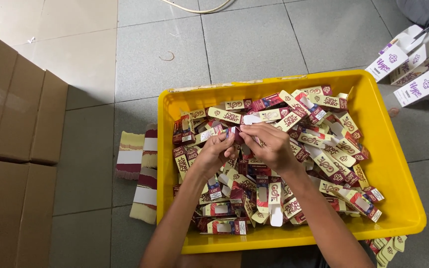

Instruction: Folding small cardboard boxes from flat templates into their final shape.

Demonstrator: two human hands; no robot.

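A yellow plastic bin [388, 164] on the tiled floor holds several small red-and-cream cardboard boxes [323, 149], piled loosely. Over the middle of the pile, my left hand [214, 151] and my right hand [269, 144] meet on one small red box [234, 133]. The fingers of both hands pinch it, with a white flap showing at its top. Both forearms reach in from the bottom edge of the view.
Flat stacks of unfolded red-and-cream carton blanks [137, 168] lie on the floor left of the bin. Brown cardboard cartons [11, 134] fill the far left. White-and-purple boxes [415, 64] stand at the upper right. More small boxes [388, 248] lie by the bin's lower right corner.
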